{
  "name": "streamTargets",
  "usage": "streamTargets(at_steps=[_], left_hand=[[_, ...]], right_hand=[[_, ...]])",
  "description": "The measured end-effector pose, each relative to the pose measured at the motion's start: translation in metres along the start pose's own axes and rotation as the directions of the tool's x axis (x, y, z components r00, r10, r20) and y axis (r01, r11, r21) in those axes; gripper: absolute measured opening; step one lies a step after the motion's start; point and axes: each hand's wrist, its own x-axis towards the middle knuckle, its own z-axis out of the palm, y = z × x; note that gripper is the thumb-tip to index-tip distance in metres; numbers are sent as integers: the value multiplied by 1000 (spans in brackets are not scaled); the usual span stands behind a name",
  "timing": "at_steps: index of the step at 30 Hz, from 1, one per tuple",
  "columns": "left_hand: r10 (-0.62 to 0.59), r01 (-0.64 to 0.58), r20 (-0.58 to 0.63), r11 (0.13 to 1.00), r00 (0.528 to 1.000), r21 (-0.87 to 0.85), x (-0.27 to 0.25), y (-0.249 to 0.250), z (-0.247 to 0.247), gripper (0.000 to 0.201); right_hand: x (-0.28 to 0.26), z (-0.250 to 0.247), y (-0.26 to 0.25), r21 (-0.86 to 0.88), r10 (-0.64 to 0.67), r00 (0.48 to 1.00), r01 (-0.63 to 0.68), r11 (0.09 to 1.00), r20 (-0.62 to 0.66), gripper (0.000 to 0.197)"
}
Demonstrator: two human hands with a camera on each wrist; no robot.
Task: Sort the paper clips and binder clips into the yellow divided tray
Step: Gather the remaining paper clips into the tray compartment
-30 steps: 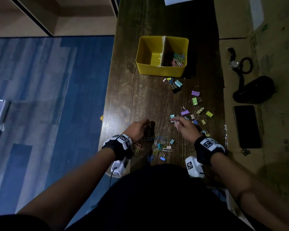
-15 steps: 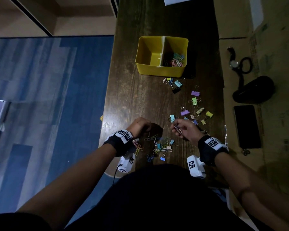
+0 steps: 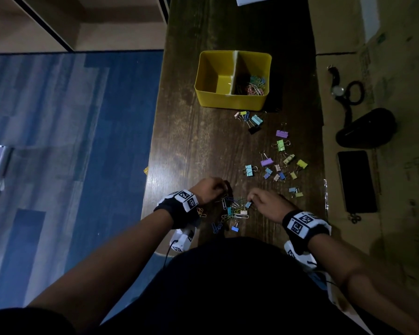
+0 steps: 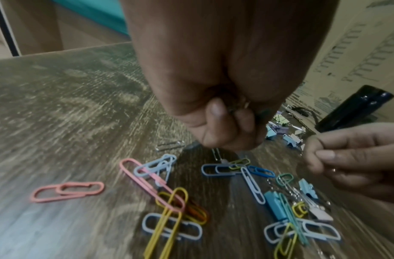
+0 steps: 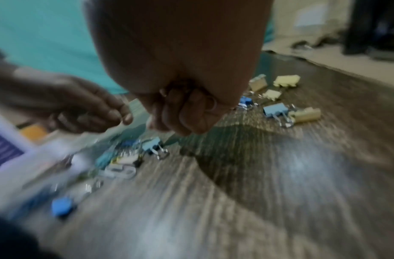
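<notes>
1. head view: my left hand (image 3: 209,191) is curled on paper clips (image 4: 240,106), my right hand (image 3: 267,204) curled too, its hold unclear.
2. i see loose clips (image 3: 235,211) between them.
3. binder clips (image 3: 279,163) lie beyond.
4. tray (image 3: 230,101) farthest, clips in its right half.

Bare table (image 3: 203,146) left of scattered binder clips (image 3: 281,163) lies open.

3 cams: head overhead, two wrist close-ups.
Head looks straight down on table (image 3: 203,146) and both hands. Each wrist cam sits low, looking along its fist; all views share the near clip pile (image 3: 235,210), right view blurred.
</notes>
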Motion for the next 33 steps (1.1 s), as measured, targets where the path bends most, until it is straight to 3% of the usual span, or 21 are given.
streamTargets(at_steps=[5, 8, 12, 15, 19, 22, 28, 33], left_hand=[[9, -10, 19, 1000, 1000, 19, 1, -4, 7, 26], [6, -9, 24, 992, 1000, 124, -1, -5, 10, 38], [35, -20, -42, 953, 998, 303, -6, -6, 13, 50], [42, -6, -79, 912, 996, 411, -8, -6, 17, 51], [96, -46, -79, 872, 992, 487, -10, -11, 21, 39], [136, -78, -78, 859, 988, 506, -14, -9, 25, 30], [280, -214, -25, 785, 960, 581, -14, -15, 27, 40], [268, -210, -4, 765, 963, 608, -16, -19, 28, 42]], right_hand=[[-5, 8, -9, -281, -32, 998, 15, 960, -58, 37], [-6, 6, -7, -393, -19, 995, -22, 919, -101, 36], [-6, -6, 5, -384, -20, 987, -44, 922, -162, 26], [-9, -14, 9, -435, -43, 978, -52, 899, -204, 31], [-10, -6, -5, -507, -25, 997, -17, 862, -76, 51], [-7, 6, -14, -523, 19, 999, -41, 851, -48, 60], [-11, -9, -4, -440, 86, 993, -114, 891, -82, 47], [-17, -21, 6, -389, 26, 987, -87, 917, -160, 41]])
